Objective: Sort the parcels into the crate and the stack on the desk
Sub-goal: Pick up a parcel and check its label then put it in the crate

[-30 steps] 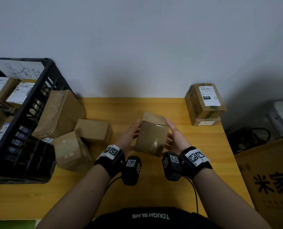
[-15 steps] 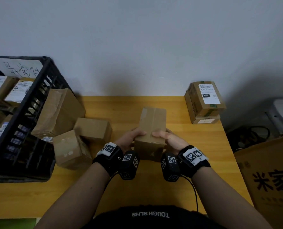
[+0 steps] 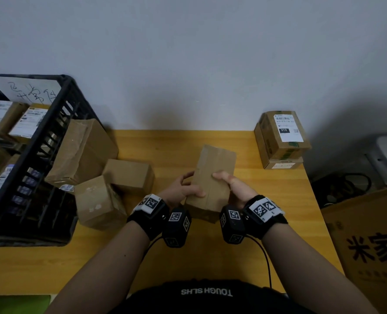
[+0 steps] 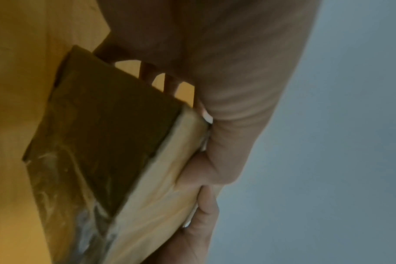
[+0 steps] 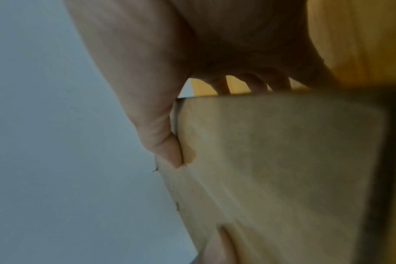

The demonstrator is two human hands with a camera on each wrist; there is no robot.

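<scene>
A plain brown cardboard parcel (image 3: 212, 177) is held above the middle of the yellow desk (image 3: 165, 146), tilted with its taped top face toward me. My left hand (image 3: 183, 189) grips its left side, thumb on top. My right hand (image 3: 231, 184) grips its right side, thumb across the top face. In the left wrist view the parcel (image 4: 115, 151) fills the frame beside the left hand (image 4: 215, 125); in the right wrist view the right hand (image 5: 161, 125) clasps the parcel (image 5: 283, 169). A black crate (image 3: 52, 141) with labelled parcels stands at the left. A stack of two labelled parcels (image 3: 283, 137) sits at the desk's back right.
Three unlabelled brown parcels (image 3: 102, 175) lie against the crate's right wall. A large printed carton (image 3: 369, 245) stands beyond the desk's right edge, with dark cables (image 3: 346, 186) behind it. The grey wall rises right behind the desk.
Both hands have turned the parcel so that its long taped face points up, and my thumbs have come over the top. The other parcels have not moved.
</scene>
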